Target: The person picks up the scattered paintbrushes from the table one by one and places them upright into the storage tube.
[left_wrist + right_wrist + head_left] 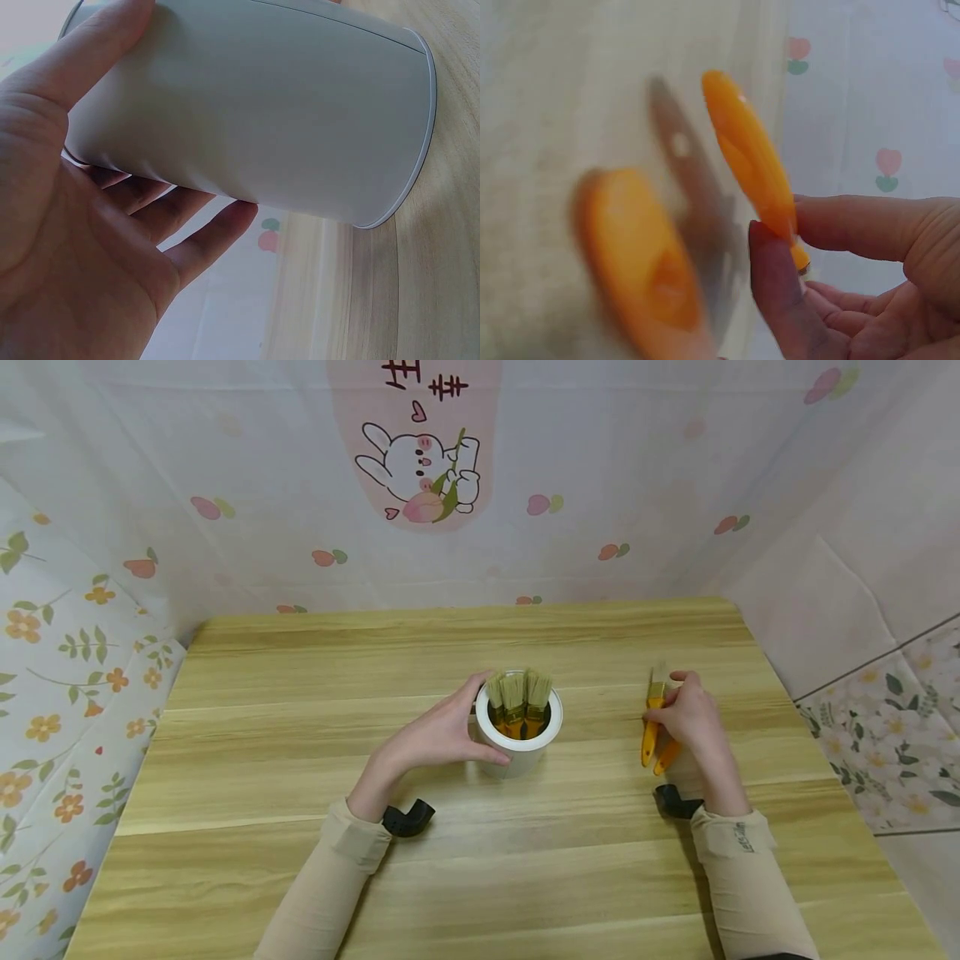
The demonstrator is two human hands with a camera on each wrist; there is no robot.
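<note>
A white can point(519, 745) stands on the table with several paintbrushes point(514, 695) in it, bristles up. My left hand point(438, 732) holds the can from the left, thumb on the near side and fingers round the far side. In the left wrist view, the can's smooth wall point(262, 105) fills much of the picture. Over to the right, my right hand point(690, 714) pinches a paintbrush point(648, 743) by its orange handle between thumb and finger. A second orange-handled paintbrush point(667, 757) is beside it, partly hidden by the hand; its handle is blurred in the right wrist view.
The wood-grain table point(300, 693) reaches back to a printed curtain point(262, 485). Patterned cloth point(67, 735) hangs along the left side. A black angled piece point(408, 818) is at the left wrist, and another point(675, 802) at the right wrist.
</note>
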